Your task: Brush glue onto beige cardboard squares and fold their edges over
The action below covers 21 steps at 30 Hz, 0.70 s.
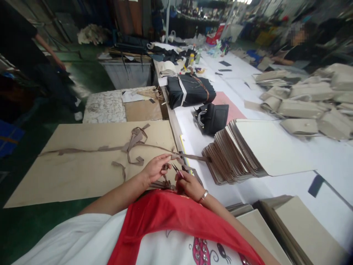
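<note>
My left hand pinches a thin brown fabric strip between thumb and fingers. Close beside it, my right hand is closed around a pair of small pointed snips, their blades aimed at the strip. From there a long brown band runs right to a stack of beige panels. More loose brown strips lie tangled on the cardboard sheet to the left. Further short strips hang below my hands, partly hidden by my fingers.
A black handbag and a tied black bundle stand on the white table. Beige bag pieces pile up at right, near a seated person. More beige panels lie near my right arm. Another person stands far left.
</note>
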Motion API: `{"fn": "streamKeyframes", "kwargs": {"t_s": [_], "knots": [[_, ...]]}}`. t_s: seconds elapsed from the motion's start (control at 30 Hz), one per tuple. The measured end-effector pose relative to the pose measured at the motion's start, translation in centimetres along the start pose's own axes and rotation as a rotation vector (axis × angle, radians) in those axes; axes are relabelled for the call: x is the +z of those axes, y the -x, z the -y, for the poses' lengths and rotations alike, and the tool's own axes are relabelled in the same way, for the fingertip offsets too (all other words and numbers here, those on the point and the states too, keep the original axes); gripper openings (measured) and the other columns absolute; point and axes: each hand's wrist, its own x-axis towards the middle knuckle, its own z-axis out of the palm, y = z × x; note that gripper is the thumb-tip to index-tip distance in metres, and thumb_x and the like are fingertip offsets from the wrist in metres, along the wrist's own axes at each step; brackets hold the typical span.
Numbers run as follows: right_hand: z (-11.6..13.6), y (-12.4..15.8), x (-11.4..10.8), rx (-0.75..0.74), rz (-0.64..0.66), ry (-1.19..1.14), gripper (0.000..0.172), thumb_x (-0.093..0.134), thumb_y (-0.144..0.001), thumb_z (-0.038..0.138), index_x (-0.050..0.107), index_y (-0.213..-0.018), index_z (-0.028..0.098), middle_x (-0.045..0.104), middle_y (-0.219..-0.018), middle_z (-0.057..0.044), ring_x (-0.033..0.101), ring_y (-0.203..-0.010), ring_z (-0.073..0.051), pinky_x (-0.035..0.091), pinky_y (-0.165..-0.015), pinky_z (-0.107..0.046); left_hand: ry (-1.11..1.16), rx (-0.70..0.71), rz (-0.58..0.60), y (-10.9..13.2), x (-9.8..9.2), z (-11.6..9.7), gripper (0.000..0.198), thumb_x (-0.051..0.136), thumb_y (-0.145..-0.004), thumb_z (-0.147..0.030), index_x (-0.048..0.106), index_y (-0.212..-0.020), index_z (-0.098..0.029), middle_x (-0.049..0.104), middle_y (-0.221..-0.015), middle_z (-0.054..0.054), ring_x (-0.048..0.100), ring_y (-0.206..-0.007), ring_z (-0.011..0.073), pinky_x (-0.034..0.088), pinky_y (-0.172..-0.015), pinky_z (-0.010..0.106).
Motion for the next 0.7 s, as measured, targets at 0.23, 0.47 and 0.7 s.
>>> {"fn": "streamKeyframes", "kwargs": {"t_s": [0.23,0.47,0.7], "knots": [[1.1,1.7,-1.2,0.147,0.021,-0.408,0.037,0.045,-0.077,0.057,0.049,-0.073,0.02,0.025,-0.046,0.009,0.015,-0.035,-0.004,0.011,-0.033,-0.018,-0.069,0.121,-0.118,0.9,1.6,0.4,0.027,0.075,-0.061,-0.021,0.065,-0.085,-0.013,0.053,-0.064,0.0,0.047,-0.054,0.0055,0.026,-0.04,0.014],[1.7,1.0,-0.1,0.196,0.052,-0.485,0.048,0.04,-0.077,0.066,0.048,-0.071,0.019,0.027,-0.046,0.009,0.019,-0.034,-0.004,0.015,-0.032,-0.018,-0.042,0.205,-0.168,1.4,2.2,1.2,0.031,0.075,-0.061,-0.023,0.06,-0.087,-0.015,0.054,-0.067,-0.002,0.05,-0.059,0.0063,0.031,-0.044,0.015],[2.9,-0.2,0.0,0.263,0.236,-0.627,0.046,0.045,-0.075,0.067,0.041,-0.075,0.021,0.025,-0.042,0.013,0.013,-0.033,-0.003,0.011,-0.032,-0.015,-0.112,0.134,-0.122,1.6,1.1,1.5,0.033,0.074,-0.064,-0.029,0.055,-0.089,-0.016,0.058,-0.07,0.0,0.053,-0.06,0.0078,0.033,-0.047,0.016]]}}
